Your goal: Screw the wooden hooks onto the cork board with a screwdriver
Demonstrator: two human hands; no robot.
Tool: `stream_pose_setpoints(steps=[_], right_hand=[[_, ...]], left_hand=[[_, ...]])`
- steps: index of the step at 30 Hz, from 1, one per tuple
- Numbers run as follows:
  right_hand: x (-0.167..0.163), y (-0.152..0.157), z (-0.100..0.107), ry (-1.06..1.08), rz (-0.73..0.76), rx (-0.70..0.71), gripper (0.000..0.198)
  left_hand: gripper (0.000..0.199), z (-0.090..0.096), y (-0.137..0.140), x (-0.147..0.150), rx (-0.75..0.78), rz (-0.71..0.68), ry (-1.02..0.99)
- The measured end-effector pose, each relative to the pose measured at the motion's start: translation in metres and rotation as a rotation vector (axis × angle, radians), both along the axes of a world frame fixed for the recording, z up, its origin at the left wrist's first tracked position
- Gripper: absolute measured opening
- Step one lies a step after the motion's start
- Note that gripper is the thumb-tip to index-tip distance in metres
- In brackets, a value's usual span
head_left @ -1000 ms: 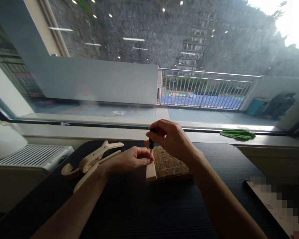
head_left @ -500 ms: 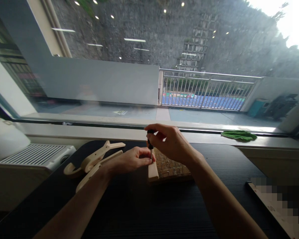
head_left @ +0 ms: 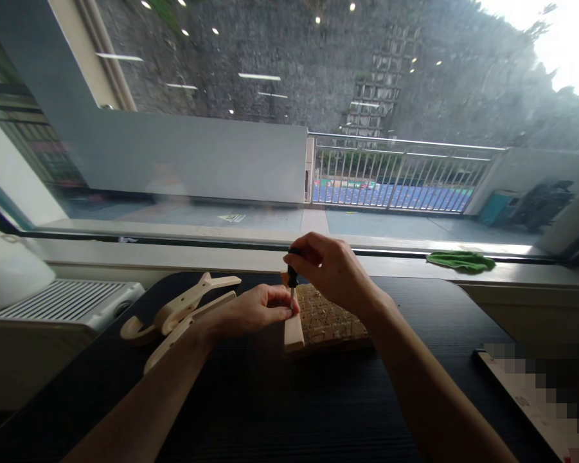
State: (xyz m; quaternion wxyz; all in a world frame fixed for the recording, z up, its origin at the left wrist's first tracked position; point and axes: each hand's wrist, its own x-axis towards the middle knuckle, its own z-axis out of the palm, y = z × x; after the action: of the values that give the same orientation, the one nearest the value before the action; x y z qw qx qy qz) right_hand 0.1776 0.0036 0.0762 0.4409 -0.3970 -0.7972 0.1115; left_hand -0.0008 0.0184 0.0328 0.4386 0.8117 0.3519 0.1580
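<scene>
My right hand [head_left: 332, 263] is closed round the black handle of a screwdriver [head_left: 292, 278], which stands nearly upright. Its metal shaft runs down to a pale wooden bar [head_left: 294, 333] along the left edge of a brown woven panel [head_left: 335, 321]. At the screwdriver's tip, my left hand [head_left: 258, 310] is pinched with thumb and fingers over the bar; what lies between the fingertips is hidden. Left of that hand, curved pale wooden pieces [head_left: 183, 301] with small holes lie on the table, partly behind my left forearm.
The dark table [head_left: 270, 411] stands against a window sill [head_left: 212, 256]. A green cloth [head_left: 461, 260] lies on the sill at the right. A radiator [head_left: 77, 302] with a white container [head_left: 12, 273] is at the left. A long wooden strip [head_left: 520, 402] lies at the right edge.
My right hand has shifted its hold slightly on the screwdriver handle, with the wrist raised a little. The left hand keeps its pinch at the tip. The view has moved slightly.
</scene>
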Motion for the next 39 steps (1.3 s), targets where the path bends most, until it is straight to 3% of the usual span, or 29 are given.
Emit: stream_pose_setpoints(steps=[5,19,39], right_hand=[[-0.0039,-0.0005,-0.0032,0.009,-0.042,-0.033,0.025],[-0.0015,-0.0070,0.0022,-0.136,0.066,-0.016,0.034],[-0.0053,-0.0016,-0.0029,-0.087,-0.016,0.049,0.018]], left_hand=[[0.021,0.0011,-0.0007,0.0002,0.000,-0.003,0.010],[0.019,-0.0001,-0.0011,0.0008,0.022,-0.009,0.002],[0.018,-0.0044,0.0006,-0.0007,0.000,0.015,0.005]])
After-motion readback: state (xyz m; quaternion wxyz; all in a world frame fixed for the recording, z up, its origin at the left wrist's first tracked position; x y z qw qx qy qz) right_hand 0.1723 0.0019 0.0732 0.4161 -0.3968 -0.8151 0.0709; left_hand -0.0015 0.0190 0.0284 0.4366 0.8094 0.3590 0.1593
